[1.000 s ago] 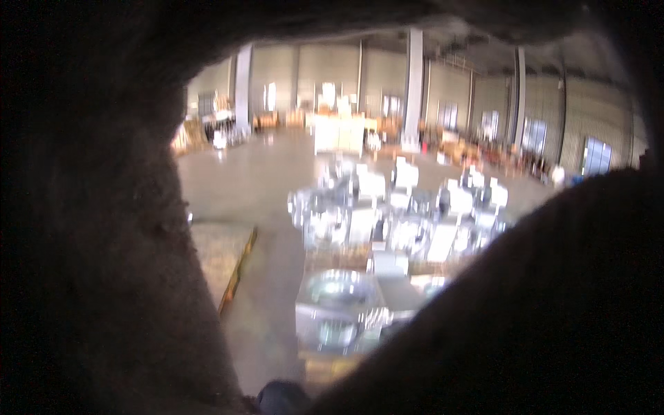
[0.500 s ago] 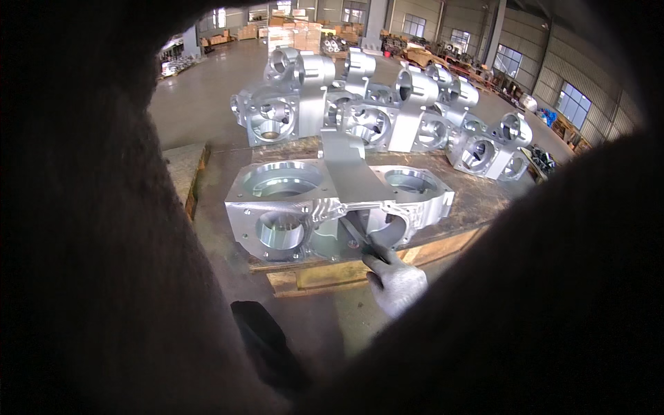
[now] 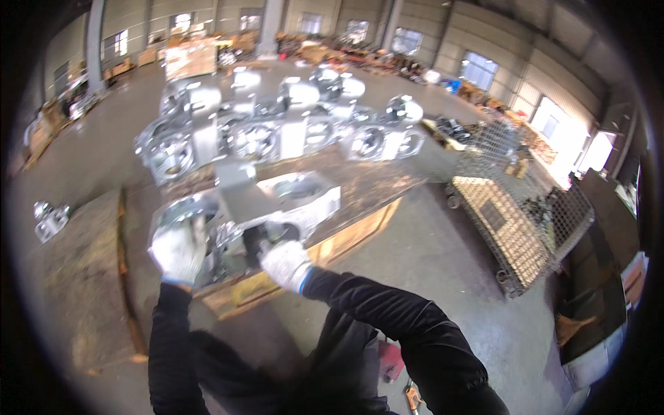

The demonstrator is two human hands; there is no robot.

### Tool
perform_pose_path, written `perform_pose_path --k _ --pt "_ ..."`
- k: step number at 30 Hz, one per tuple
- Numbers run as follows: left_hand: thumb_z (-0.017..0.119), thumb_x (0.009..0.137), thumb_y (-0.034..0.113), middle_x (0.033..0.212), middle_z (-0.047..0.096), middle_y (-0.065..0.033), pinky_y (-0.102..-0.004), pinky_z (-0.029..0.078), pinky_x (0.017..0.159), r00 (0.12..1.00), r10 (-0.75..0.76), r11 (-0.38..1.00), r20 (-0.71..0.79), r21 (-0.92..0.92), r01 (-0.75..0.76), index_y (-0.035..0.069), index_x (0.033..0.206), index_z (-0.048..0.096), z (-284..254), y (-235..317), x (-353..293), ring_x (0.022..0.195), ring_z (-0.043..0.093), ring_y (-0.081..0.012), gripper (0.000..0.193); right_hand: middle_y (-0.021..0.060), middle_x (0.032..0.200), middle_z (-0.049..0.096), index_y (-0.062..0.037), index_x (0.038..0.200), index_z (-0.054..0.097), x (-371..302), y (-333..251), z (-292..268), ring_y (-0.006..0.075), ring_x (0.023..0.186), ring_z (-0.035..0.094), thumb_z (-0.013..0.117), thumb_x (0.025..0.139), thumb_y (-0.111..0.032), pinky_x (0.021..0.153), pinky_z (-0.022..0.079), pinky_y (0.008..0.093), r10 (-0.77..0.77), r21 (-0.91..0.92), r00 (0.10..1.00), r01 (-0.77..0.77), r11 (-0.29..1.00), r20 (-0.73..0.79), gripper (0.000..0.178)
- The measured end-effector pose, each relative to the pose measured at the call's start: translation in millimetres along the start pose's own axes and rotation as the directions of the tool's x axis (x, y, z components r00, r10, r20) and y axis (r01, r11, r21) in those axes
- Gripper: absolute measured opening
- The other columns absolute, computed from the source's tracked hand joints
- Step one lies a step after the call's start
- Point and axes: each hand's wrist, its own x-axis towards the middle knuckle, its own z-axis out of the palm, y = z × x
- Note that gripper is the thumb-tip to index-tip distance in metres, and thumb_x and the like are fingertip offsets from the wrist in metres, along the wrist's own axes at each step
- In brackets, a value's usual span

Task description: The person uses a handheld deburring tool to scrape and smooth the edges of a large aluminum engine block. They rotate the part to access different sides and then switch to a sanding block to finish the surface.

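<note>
A large silvery machined metal housing, with round bores and a raised arm on top, lies at the near edge of a wooden pallet. My left hand, in a white glove, grips the housing's left front corner, its fingers up near the upper bore. My right hand, gloved too, is at the front opening right of the middle. Its fingers are closed beside a dark shape in that opening; blur hides what they hold.
Several similar housings stand behind on the pallet. Another wooden board lies at left with a small metal part beyond it. A wire-mesh cart stands at right. By my legs are a red object and an orange-handled tool.
The dark covering around the picture has gone, and both arms now show. My left hand has come into view on the housing. The view has swung, so the housing sits further left.
</note>
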Motion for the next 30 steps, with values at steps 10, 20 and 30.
perform_pose_path --k 10,20,30 --pt "0.058 0.107 0.039 0.078 0.072 -0.0221 -0.0497 0.053 0.059 0.977 0.087 0.992 -0.194 -0.075 -0.104 0.004 0.085 0.075 4.2 -3.7 1.1 0.063 0.069 -0.0387 0.044 0.0142 0.077 0.068 0.0015 0.116 0.066 -24.0 -2.9 -30.3 0.0301 0.063 0.069 0.058 0.103 -0.020 0.054 0.054 0.0472 0.137 0.072 0.974 -0.126 0.989 -0.180 0.026" --pt "0.058 0.106 0.043 0.063 0.068 -0.0132 -0.0446 0.053 0.054 0.978 0.034 0.997 -0.204 -0.054 -0.046 0.011 0.073 0.074 5.2 -2.6 0.8 0.053 0.066 -0.0337 0.048 0.0120 0.142 0.062 -0.0082 0.142 0.064 -68.3 11.5 -82.1 0.0220 0.061 0.067 0.063 0.092 -0.008 0.052 0.055 0.0390 -0.055 -0.210 0.997 0.044 0.977 -0.046 0.050" --pt "0.059 0.107 0.045 0.073 0.069 -0.0064 -0.0412 0.049 0.055 0.947 0.297 0.955 -0.126 0.048 -0.293 0.010 0.112 0.079 40.5 -26.7 -11.4 0.054 0.058 -0.0236 0.041 0.0268 0.125 0.074 -0.0011 0.147 0.061 -144.1 -17.4 -81.6 0.0398 0.109 0.076 0.062 0.092 -0.001 0.091 0.061 0.0448 0.403 0.408 0.898 -0.440 0.800 0.178 0.056"
